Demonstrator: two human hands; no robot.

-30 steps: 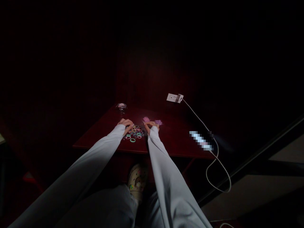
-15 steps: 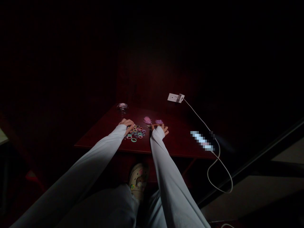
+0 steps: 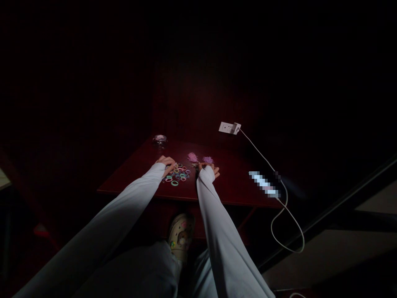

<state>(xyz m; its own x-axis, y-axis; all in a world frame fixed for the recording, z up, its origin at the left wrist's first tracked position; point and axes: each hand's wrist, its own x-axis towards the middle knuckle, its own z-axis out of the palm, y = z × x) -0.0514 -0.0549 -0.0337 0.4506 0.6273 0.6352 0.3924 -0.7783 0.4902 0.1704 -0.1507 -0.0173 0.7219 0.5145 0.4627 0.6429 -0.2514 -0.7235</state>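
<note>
Coloured hair ties (image 3: pixel 175 183), mixed with small thin bands, lie in a loose pile on the dark red table (image 3: pixel 229 188). At the pile's upper left edge is my left hand (image 3: pixel 166 161), its fingers bent and the tips meeting the thumb. Whatever they pinch is too small to make out. My right hand (image 3: pixel 209 169) is to the right of the pile, thumb and forefinger drawn together and the other fingers bent outward. A small yellowish heap (image 3: pixel 194 165) lies by its fingertips. Just beyond are a pink heap (image 3: pixel 192 157) and a purple heap (image 3: pixel 207 159) of thin bands.
A clear jar (image 3: pixel 159 140) stands at the table's far left corner. On the wall is a white socket (image 3: pixel 229 128) with a charger, its white cable (image 3: pixel 259 150) running down at the right past a blurred-out bright object (image 3: pixel 264 184). Below the table shows a beige clog (image 3: pixel 181 236).
My right hand's fingers have shifted slightly, and more of the yellowish and purple heaps shows beside them. The left hand stays in place at the pile.
</note>
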